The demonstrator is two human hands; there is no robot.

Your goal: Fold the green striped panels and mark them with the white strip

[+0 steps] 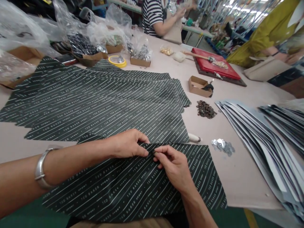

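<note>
A dark green fabric panel (pixel 133 186) with white diagonal stripes and lettering hangs over the near table edge and my lap. At its upper edge, my left hand (pixel 129 144) pinches the cloth, thumb in front and the other fingers partly hidden behind. My right hand (pixel 174 164) is just to the right, thumb and index finger pressed together against the panel. Whatever lies between those fingertips is too small to make out. Beyond both hands lies a layered stack of matching fabric panels (pixel 106 104).
To the right are thin silver discs (pixel 222 146), a pile of dark metal pieces (pixel 206 109), a small cardboard box (pixel 200 86) and stacked grey panels (pixel 258 148). A red pad (pixel 216 63) lies farther back. Bagged parts (pixel 141 53) and yellow tape (pixel 117 61) sit back left; two people work beyond.
</note>
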